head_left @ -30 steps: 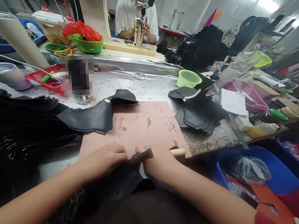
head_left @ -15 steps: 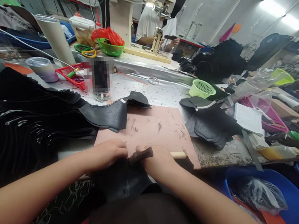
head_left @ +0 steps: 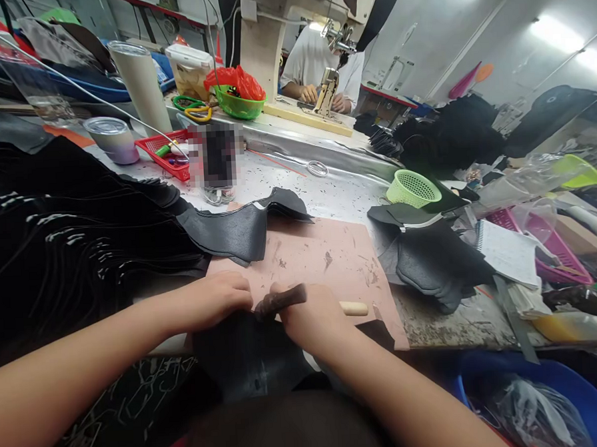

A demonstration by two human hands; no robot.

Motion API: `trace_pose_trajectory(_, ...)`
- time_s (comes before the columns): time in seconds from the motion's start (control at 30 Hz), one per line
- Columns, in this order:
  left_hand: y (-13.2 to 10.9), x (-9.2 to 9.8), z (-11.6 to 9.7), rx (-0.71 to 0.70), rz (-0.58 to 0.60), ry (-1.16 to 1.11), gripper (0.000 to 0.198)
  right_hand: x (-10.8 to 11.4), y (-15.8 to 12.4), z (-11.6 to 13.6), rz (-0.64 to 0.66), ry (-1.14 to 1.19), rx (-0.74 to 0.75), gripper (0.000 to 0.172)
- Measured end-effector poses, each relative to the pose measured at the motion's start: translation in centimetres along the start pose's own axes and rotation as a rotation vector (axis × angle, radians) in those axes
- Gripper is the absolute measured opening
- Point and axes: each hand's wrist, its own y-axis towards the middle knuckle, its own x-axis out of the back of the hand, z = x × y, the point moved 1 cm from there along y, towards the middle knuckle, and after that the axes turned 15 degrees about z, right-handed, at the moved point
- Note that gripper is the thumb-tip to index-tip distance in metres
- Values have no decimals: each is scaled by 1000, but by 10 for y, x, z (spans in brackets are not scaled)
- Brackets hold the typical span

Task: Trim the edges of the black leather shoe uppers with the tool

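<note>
My right hand (head_left: 316, 319) is closed around a hammer (head_left: 353, 308). The pale wooden handle sticks out on its right, and the dark head points left towards my other hand. Just beside it, my left hand (head_left: 222, 297) has its fingers curled down onto a black leather-like piece (head_left: 245, 360), which hangs over the table's front edge. The fingertips are partly hidden. Beneath both hands lies a worn pink board (head_left: 325, 259). On its far left part rest stacked black cut pieces (head_left: 229, 234); more black pieces (head_left: 431, 263) lie to the right.
A tall pile of black pieces (head_left: 78, 228) fills the left side. Behind the board stand a red basket (head_left: 162, 160), a cup (head_left: 111, 140) and a green basket (head_left: 413, 189). A blue bin (head_left: 552, 383) is below right. A co-worker sits beyond a sewing machine (head_left: 259, 52).
My view has turned slightly left, so the scene sits further right and lower. Both hands keep nearly the same hold. The co-worker's hands have lowered to the work surface.
</note>
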Motion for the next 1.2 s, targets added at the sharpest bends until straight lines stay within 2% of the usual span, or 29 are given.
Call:
trace_pose_trajectory(0.13,-4,0,0,-8,-3,33,24,3,5,3,100,-28,8,18)
trace_pose_trajectory(0.23,-7,-3,0,24,-6,2,23,6,8,6,41,-34,5,21)
trace_pose_trajectory(0.3,-10,-7,0,46,-57,1,24,8,11,8,9,-24,41,23)
trace_pose_trajectory(0.4,-16,-13,-5,49,-132,114,26,8,14,10,62,-51,66,19)
trace_pose_trajectory(0.57,-31,-19,-18,43,-181,235,27,11,18,13,16,-45,90,22)
trace_pose_trajectory(0.67,-39,-25,-24,89,-207,275,29,13,22,16,88,-55,87,20)
trace_pose_trajectory(0.73,-42,-30,-26,138,-216,296,30,16,24,17,45,-45,63,20)
trace_pose_trajectory(0.8,-44,-33,-27,178,-221,307,30,17,27,18,8,-40,73,21)
trace_pose_trajectory(0.93,-45,-36,-29,197,-228,320,27,16,33,22,70,-77,91,19)
trace_pose_trajectory(1.07,-45,-36,-33,226,-242,322,29,18,39,24,-30,-67,72,19)
trace_pose_trajectory(1.2,-44,-37,-36,244,-263,321,28,28,39,23,47,-55,98,18)
